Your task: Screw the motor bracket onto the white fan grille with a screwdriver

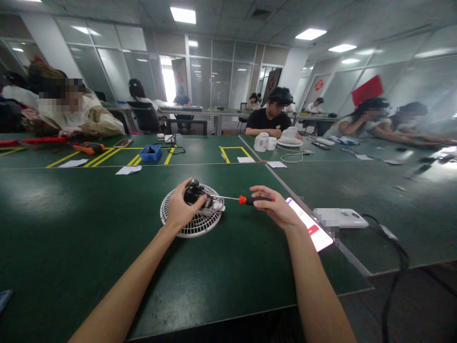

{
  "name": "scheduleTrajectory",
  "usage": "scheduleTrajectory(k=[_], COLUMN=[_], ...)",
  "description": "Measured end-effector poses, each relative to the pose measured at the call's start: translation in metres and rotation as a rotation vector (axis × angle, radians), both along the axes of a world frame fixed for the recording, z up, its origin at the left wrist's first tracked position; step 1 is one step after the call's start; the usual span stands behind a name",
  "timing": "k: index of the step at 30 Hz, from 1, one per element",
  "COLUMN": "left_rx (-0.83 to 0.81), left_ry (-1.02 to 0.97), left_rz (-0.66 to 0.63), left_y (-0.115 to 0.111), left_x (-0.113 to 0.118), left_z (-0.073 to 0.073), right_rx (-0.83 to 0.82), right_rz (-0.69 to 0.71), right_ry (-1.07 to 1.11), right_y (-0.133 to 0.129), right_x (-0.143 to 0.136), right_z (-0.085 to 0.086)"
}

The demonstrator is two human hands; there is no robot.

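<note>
A round white fan grille [200,229] lies on the green table, with a dark fan motor [193,191] sitting over its middle. Fingers and thumb of my left hand [181,208] wrap round the motor. My right hand [270,206] grips a screwdriver [246,200] with a red and black handle. Its metal shaft runs level to the left, and the tip reaches the right side of the motor, where my left thumb and some pale wiring [215,206] are. Exactly what the tip touches is too small to make out.
Right of my right hand lie a lit phone [314,227] and a white device [348,218] with a black cable. Farther off are a blue bin [150,153], an orange tool [89,148], paper slips [128,170] and white fan parts [262,142]. Several people sit around the tables.
</note>
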State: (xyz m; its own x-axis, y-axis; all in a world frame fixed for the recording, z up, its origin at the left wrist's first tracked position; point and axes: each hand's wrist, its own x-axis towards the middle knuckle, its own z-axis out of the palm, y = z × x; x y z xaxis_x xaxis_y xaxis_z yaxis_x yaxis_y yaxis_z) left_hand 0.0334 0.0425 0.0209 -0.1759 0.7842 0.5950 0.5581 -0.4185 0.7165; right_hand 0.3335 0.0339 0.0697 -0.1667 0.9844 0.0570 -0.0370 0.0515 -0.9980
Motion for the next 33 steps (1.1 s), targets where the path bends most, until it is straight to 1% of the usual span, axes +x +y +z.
scheduleTrajectory(k=[2, 6, 7, 10, 19, 21, 25, 27, 33], left_rx=[0.002, -0.007, -0.006, -0.003, 0.012, 0.014, -0.001, -0.010, 0.004], left_ry=[0.000, -0.033, -0.033, -0.015, 0.010, 0.007, 0.002, 0.007, -0.004], left_rz=[0.000, -0.001, -0.002, -0.006, -0.013, -0.009, -0.002, -0.007, -0.012], left_y=[0.0003, 0.0000, -0.0002, -0.0008, 0.0007, 0.0006, -0.0005, -0.0012, -0.0012], left_x=[0.0000, 0.0003, 0.0005, 0.0008, -0.0005, -0.0007, -0.0005, -0.0001, 0.0005], left_z=[-0.0001, 0.0012, 0.0017, 0.0025, 0.0009, 0.0008, 0.0010, 0.0011, 0.0012], right_rx=[-0.016, -0.244, -0.271, -0.222, -0.008, -0.020, -0.224, -0.268, -0.135], right_rz=[-0.003, 0.007, 0.015, 0.014, 0.009, 0.015, 0.033, 0.029, 0.014], right_ry=[0.009, -0.083, -0.110, -0.138, -0.062, -0.072, -0.138, -0.163, -0.193], right_y=[-0.0016, -0.0021, -0.0018, -0.0002, 0.0009, 0.0000, -0.0001, 0.0005, 0.0004], right_x=[-0.0032, -0.0065, -0.0060, -0.0030, -0.0008, -0.0022, -0.0033, -0.0029, -0.0023], right_z=[0.0008, 0.0026, 0.0030, 0.0037, -0.0003, -0.0002, 0.0012, 0.0016, 0.0035])
